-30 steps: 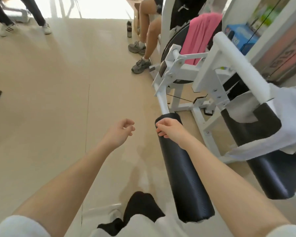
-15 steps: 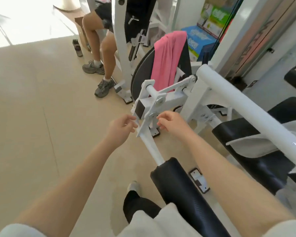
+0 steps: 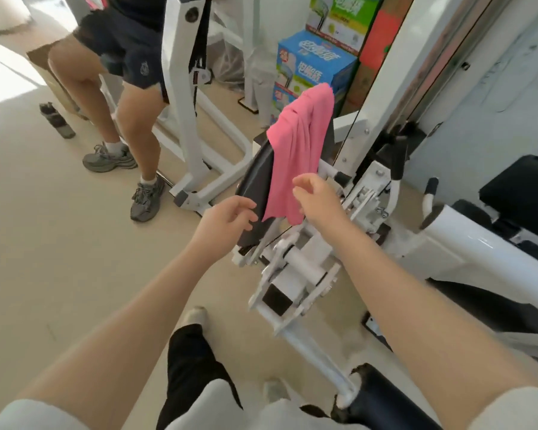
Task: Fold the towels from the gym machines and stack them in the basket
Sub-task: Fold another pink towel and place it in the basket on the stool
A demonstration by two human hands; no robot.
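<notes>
- At towel's (image 3: 295, 156) lower edge: left hand (image 3: 224, 223) and right hand (image 3: 319, 200) loose, grasping nothing.
- Pinch both bottom corners, lift clear of pad (image 3: 257, 184); don't drag.

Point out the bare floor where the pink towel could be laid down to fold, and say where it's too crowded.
Bare floor lies left of the left hand, bordered by the bystander's shoes and the bottle. It is crowded to the right: the white machine frame, black pad under the pink towel, and the right hand fill that side.
</notes>
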